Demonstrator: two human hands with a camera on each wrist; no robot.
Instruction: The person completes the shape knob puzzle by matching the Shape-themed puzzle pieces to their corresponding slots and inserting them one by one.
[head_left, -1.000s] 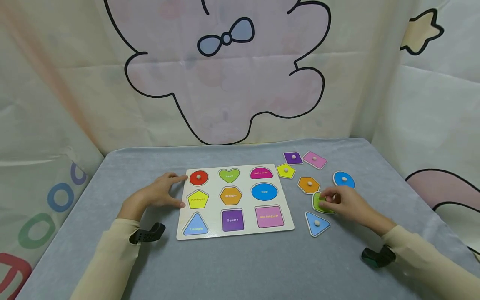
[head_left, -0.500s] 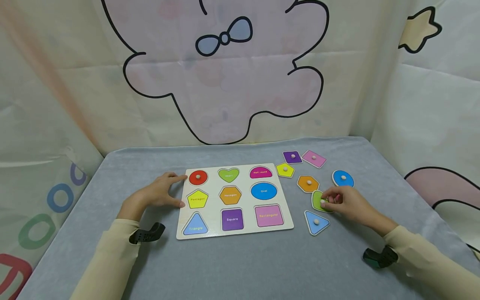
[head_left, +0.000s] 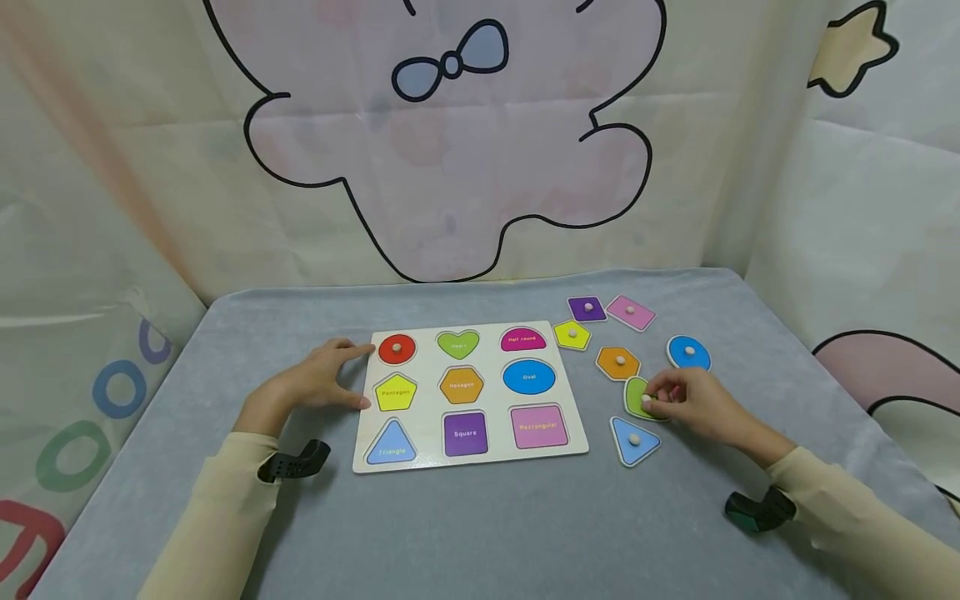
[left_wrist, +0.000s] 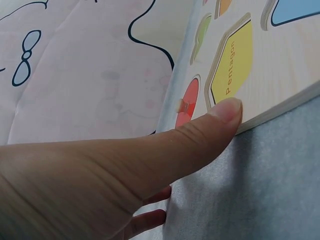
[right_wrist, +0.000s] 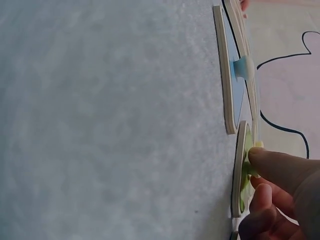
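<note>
My left hand rests at the left edge of a white shape puzzle board, thumb and forefinger spread and touching it. In the left wrist view the thumb lies beside the yellow pentagon recess. A red knobbed piece sits in the board's top left recess. Right of the board, my right hand pinches the small knob of a green puzzle piece, which lies on the cloth, partly covered by the fingers. The right wrist view shows the thumb against that knob.
Around the green piece lie a blue triangle piece, an orange hexagon, a blue rounded piece, a yellow pentagon, a purple piece and a pink piece. Grey cloth covers the table; printed curtains stand behind.
The head view has tilted slightly, so everything sits a little higher in it. Both hands keep nearly the same places; the right fingers stay at the green piece's knob.
</note>
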